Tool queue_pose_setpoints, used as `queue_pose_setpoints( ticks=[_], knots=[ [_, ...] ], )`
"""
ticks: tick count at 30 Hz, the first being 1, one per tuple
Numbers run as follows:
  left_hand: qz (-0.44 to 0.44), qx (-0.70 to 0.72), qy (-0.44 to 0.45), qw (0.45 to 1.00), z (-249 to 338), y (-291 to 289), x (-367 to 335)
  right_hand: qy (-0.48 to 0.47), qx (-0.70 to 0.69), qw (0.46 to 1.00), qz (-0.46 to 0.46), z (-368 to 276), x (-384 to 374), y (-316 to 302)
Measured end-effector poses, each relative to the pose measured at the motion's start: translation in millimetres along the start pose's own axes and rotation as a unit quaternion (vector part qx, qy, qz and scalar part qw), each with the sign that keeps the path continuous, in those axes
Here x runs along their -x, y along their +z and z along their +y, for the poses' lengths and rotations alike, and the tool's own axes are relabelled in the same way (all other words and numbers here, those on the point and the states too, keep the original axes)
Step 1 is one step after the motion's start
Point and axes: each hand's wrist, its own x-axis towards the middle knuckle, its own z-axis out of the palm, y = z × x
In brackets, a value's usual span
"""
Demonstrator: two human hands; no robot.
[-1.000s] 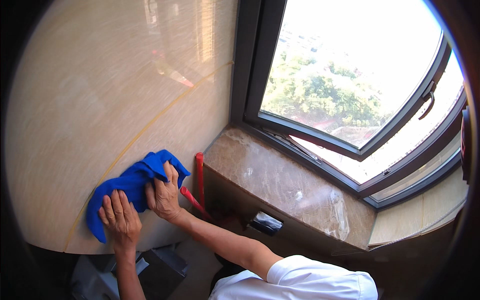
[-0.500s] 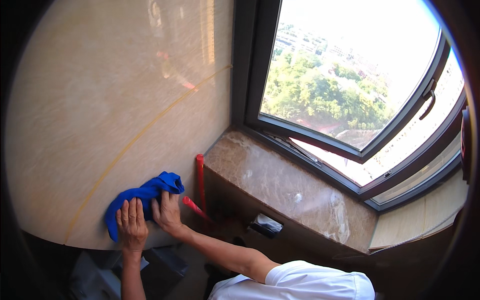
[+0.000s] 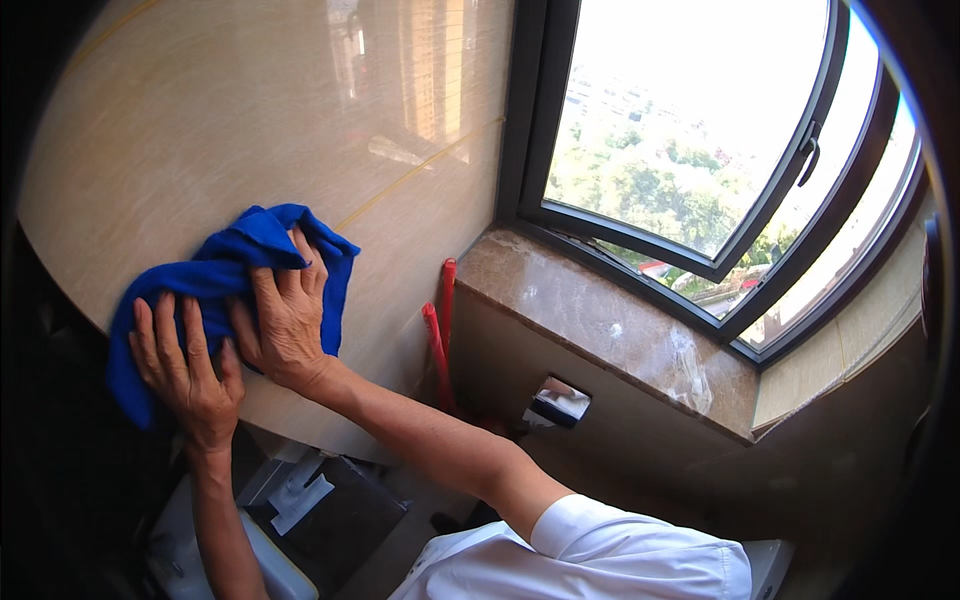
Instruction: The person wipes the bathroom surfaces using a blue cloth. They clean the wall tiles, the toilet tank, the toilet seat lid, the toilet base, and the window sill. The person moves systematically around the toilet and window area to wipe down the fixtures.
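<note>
Both hands, left [image 3: 190,375] and right [image 3: 285,325], lie flat on the cloth [image 3: 225,275]; I'd keep pressure even across the wall [image 3: 250,120].

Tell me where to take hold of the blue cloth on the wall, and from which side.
Grip the blue cloth at its bunched upper fold, coming from above and the right. There the fabric humps off the beige wall tile and lies bare; lower down the left hand and right hand press it flat, leaving little to pinch.
</note>
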Motion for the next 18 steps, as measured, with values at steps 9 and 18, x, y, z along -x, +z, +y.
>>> queue_pose_setpoints(
  ticks=[9, 18],
  knots=[
    [-0.063, -0.016, -0.027, 0.998, 1, -8, 25, -0.005, 0.042, 0.999, 0.000, -12, 14, 13],
    [-0.172, 0.077, 0.033, 0.982, 75, 40, 62, 0.168, 0.128, 0.977, 0.022, 79, 91, -5]
  ],
)
